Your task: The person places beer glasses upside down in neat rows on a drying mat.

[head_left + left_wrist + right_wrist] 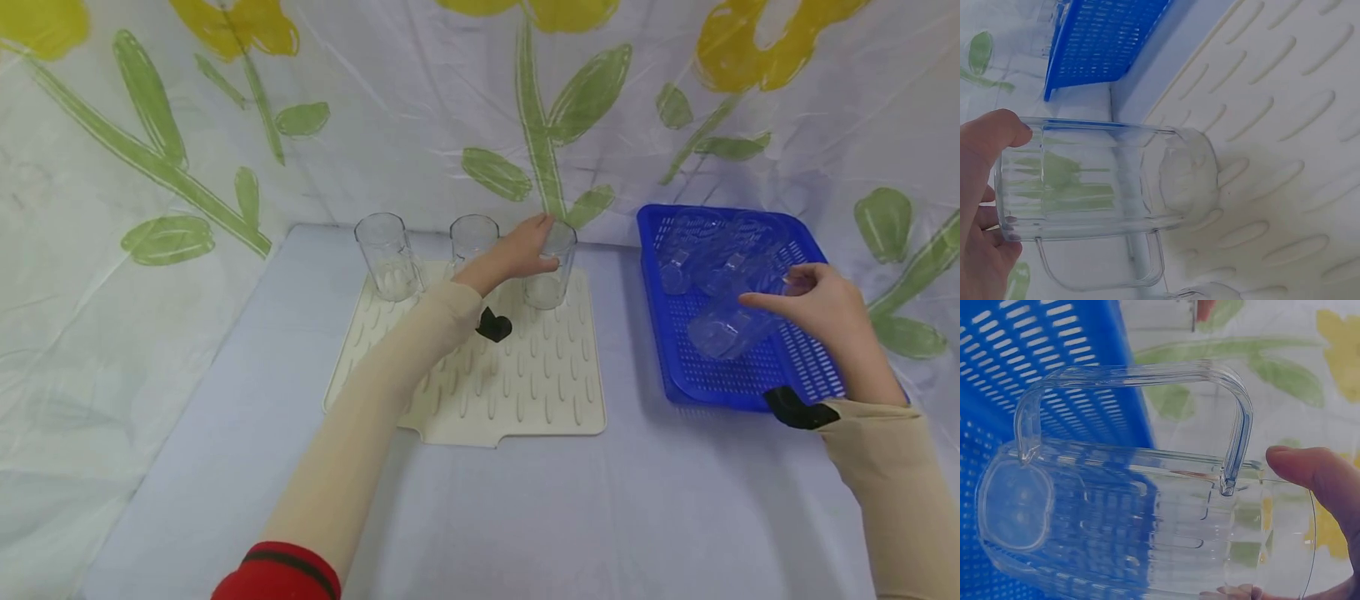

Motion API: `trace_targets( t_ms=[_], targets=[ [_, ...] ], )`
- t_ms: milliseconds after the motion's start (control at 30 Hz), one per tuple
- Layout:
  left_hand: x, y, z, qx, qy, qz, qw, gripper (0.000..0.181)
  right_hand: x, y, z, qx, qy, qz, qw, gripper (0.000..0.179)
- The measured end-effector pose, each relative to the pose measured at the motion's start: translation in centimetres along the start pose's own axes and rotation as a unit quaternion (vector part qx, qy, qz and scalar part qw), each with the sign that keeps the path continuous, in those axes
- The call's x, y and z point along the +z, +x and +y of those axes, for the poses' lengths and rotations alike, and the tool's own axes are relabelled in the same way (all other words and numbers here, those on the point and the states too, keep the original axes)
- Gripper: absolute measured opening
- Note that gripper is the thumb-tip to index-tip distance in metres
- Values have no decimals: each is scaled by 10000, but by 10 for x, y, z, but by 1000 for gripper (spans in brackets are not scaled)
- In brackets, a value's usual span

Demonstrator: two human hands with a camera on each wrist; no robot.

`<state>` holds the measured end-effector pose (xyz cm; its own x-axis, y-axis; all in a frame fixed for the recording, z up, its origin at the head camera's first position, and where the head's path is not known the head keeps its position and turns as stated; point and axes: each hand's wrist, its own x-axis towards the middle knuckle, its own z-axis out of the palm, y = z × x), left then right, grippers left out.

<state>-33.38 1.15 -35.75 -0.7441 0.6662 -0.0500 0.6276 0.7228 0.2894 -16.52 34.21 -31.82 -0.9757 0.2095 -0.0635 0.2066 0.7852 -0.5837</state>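
My left hand (517, 250) pinches the rim of a clear glass mug (547, 287), which stands upright at the back right of a cream ridged drying mat (525, 408). In the left wrist view, this mug's handle (1100, 284) is plain to see. Over at the right, my right hand (828, 308) holds another glass mug (722, 329) by its rim, thumb on one side and fingers on the other. That mug is tilted, with its base low inside the blue basket (667, 367); whether it touches the basket floor, I cannot tell.
Two more glass mugs stand upright on the mat's back edge, one at the left (392, 267) and one in the middle (472, 237), partly behind my left hand. Further glass mugs (686, 242) lie in the basket's back half. A flowered curtain (405, 125) hangs behind the table.
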Motion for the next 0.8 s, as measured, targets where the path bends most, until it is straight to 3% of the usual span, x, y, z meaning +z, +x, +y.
trace_targets(
  t_ms=[467,800],
  targets=[
    [10,-4,-8,290,-185,492,9982,74,-1,-14,-22,-338,-159,50,9993,93],
    [20,-12,-10,411,-30,843,9956,77,-3,-21,-32,-528,-296,20,9982,96]
  ],
)
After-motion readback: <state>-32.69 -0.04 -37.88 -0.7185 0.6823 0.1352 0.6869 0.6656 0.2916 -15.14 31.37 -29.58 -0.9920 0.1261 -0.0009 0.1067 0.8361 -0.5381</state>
